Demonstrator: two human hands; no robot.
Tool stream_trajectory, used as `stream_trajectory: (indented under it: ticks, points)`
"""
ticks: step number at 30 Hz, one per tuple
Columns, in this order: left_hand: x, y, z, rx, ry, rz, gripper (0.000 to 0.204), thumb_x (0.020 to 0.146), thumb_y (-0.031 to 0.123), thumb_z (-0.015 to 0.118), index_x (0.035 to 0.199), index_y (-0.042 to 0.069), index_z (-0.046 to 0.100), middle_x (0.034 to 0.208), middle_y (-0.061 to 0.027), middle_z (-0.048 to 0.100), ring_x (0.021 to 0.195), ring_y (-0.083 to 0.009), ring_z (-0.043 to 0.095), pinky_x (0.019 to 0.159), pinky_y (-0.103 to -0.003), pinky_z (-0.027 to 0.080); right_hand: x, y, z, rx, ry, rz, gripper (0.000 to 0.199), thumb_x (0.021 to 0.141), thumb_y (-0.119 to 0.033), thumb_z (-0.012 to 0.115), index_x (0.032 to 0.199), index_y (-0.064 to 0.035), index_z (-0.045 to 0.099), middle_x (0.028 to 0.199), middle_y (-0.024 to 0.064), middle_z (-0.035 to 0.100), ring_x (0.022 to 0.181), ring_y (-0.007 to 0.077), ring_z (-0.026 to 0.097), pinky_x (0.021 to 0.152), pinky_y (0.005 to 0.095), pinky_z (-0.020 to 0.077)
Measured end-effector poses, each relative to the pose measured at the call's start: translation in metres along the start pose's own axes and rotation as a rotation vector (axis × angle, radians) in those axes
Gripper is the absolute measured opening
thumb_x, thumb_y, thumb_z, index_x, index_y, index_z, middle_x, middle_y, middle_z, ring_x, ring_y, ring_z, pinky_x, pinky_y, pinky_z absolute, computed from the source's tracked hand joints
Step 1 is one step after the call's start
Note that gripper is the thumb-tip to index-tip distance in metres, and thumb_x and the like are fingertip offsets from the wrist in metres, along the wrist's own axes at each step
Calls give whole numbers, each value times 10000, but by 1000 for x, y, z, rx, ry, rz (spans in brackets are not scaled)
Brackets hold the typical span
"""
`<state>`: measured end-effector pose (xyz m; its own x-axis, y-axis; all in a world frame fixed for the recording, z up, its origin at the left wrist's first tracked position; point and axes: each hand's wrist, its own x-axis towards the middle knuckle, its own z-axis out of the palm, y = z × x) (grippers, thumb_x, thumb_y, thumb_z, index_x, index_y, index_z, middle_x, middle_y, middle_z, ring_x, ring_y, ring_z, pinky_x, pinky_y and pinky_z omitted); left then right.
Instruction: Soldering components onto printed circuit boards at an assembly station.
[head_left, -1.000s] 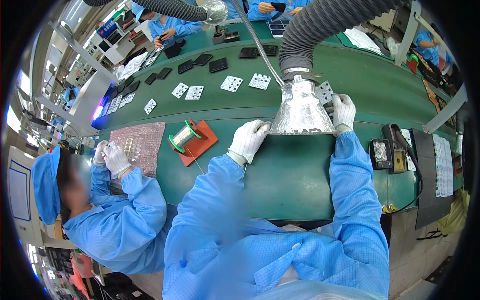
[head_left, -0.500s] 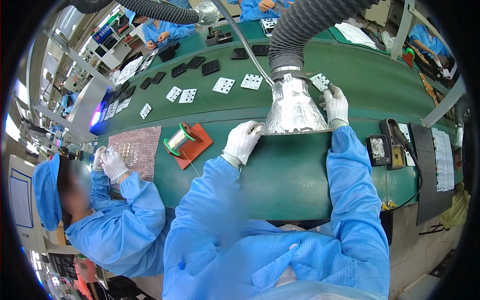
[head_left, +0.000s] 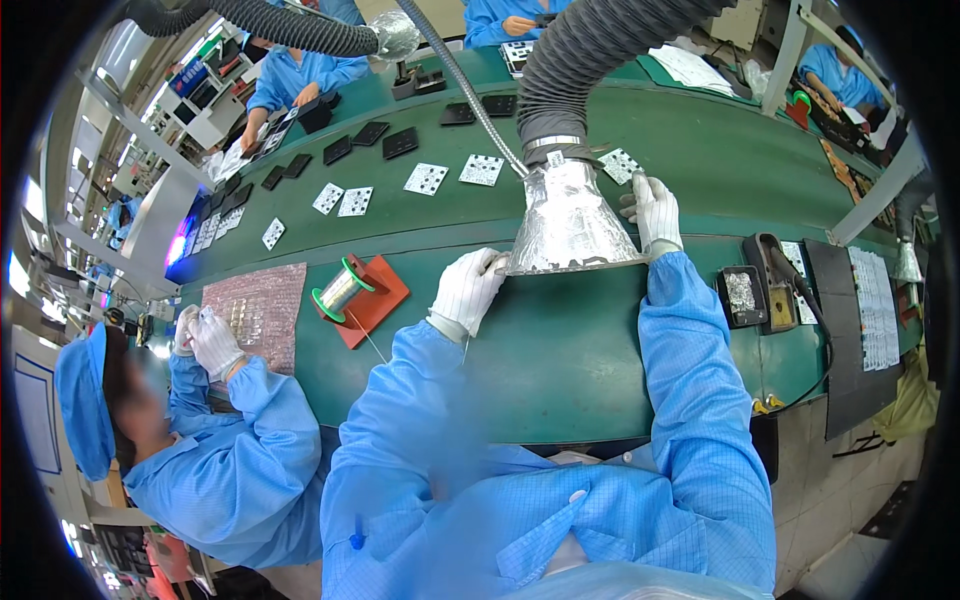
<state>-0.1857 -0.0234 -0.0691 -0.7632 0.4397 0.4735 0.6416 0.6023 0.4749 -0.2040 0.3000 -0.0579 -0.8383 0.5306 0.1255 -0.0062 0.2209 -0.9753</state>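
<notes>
A foil-covered fume hood (head_left: 572, 220) hangs over the green bench in front of me, on a thick black corrugated hose. My left hand (head_left: 469, 290), in a white glove, is closed at the hood's lower left edge; the foil and its own fingers hide what its fingertips hold, if anything. My right hand (head_left: 652, 212), gloved too, is raised on the hood's right side. Its fingers are apart and point toward a white circuit board (head_left: 619, 165) just beyond them. Left of my left hand stands a spool of solder wire (head_left: 342, 292) on a red-brown stand (head_left: 387, 290), its wire trailing toward my sleeve.
Several circuit boards (head_left: 427, 179) and black trays (head_left: 400, 143) lie along the far strip. A soldering iron holder (head_left: 779, 308) and a small black box (head_left: 740, 296) stand at right. On the left a co-worker (head_left: 215, 440) sits by a pink bubble-wrap sheet (head_left: 270, 300).
The whole view has shifted slightly. Both my hands keep nearly the same place beside the hood. A person across the bench at the far left has lowered an arm toward the bench.
</notes>
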Motion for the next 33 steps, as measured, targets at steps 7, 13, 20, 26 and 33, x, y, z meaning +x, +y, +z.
stream_trajectory:
  ticks: [7,13,20,26,33]
  points:
    - [0,3,-4,12,-48,-12,193,903,258,595,960,87,663,879,-104,665,872,-304,632,763,-390,510,-3,-2,-1,99,74,5,503,984,-458,493,978,28,622,712,119,660,555,159,618,504,258,471]
    - [0,1,-1,3,-20,5,179,896,252,604,946,90,660,867,-103,661,860,-307,631,757,-395,510,-1,-4,2,217,239,-28,435,999,-367,495,1197,12,579,708,88,619,512,119,556,464,242,449]
    - [-3,-7,-2,106,-87,77,160,809,121,637,953,52,646,951,-114,641,912,-316,626,793,-382,518,4,-2,-2,226,276,-37,408,1001,-205,445,1373,-46,501,744,69,582,520,96,526,440,236,443]
    - [-4,-9,3,108,-100,75,169,797,116,634,958,68,656,955,-101,628,918,-308,622,797,-381,519,1,-5,-4,259,263,34,380,998,-178,441,1347,-60,533,737,68,577,519,97,519,443,244,449]
    - [-2,-7,4,129,-115,48,163,815,130,634,968,75,655,932,-109,620,892,-321,612,780,-399,517,7,3,-6,204,263,-51,376,995,-176,440,1338,-57,538,774,82,612,529,98,532,444,241,443]
